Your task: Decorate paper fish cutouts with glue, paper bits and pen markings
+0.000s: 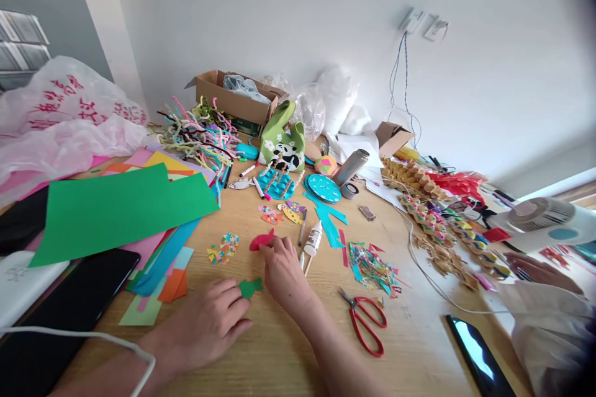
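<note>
My right hand [286, 273] has its fingertips together at the tail end of a crimson paper fish [261, 240], which lies at table level. My left hand [209, 316] rests lower left, fingers loosely bent and thumb apart. Against its fingertips lies a green paper fish [250, 288]. Left of the crimson fish are small multicoloured paper bits [224, 248]. Decorated paper fish [291, 213] sit farther back. To the right are a white glue bottle [313, 239] and a pen [302, 226]. Red-handled scissors [365, 321] lie beside my right forearm.
Green card sheets [116, 205] cover stacked coloured paper at left, by a black tablet-like slab [79, 322]. Paper scraps [375, 267] lie right of centre. A phone [479, 353], a white cable [419, 254], a small fan [544, 220] and another person's hand [540, 273] are at right.
</note>
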`<state>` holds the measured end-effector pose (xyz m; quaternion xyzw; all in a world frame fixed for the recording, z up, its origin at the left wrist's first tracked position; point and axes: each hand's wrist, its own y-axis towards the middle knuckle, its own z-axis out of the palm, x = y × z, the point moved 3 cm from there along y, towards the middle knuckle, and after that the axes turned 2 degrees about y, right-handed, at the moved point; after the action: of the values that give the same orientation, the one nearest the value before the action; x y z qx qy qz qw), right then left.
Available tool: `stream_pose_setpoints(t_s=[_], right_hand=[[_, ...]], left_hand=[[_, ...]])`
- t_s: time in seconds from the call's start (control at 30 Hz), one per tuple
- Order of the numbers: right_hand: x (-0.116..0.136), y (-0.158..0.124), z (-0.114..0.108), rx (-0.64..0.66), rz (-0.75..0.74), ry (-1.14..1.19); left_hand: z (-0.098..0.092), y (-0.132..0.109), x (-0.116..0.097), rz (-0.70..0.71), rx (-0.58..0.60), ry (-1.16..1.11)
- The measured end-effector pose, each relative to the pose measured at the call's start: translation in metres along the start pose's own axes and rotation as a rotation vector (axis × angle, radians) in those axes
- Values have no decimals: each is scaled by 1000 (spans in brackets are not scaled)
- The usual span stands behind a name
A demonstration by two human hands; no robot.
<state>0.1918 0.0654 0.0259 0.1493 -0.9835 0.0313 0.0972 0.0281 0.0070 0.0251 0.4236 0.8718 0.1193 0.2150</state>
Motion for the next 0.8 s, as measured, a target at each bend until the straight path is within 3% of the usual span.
stream_pose_setpoints(t_s=[0.17, 0.43, 0.67, 0.8], right_hand=[[10, 2, -1, 18, -46, 44], [1, 3, -3, -48, -28, -61], [7, 1, -4, -74, -24, -48], [4, 2, -3, -64, -68, -22]], left_hand=[[5, -1, -2, 3, 43, 12], [8, -1, -1, 16, 57, 2], [-1, 5, 1, -14, 24, -8], [2, 6, 10, -83, -58, 113]])
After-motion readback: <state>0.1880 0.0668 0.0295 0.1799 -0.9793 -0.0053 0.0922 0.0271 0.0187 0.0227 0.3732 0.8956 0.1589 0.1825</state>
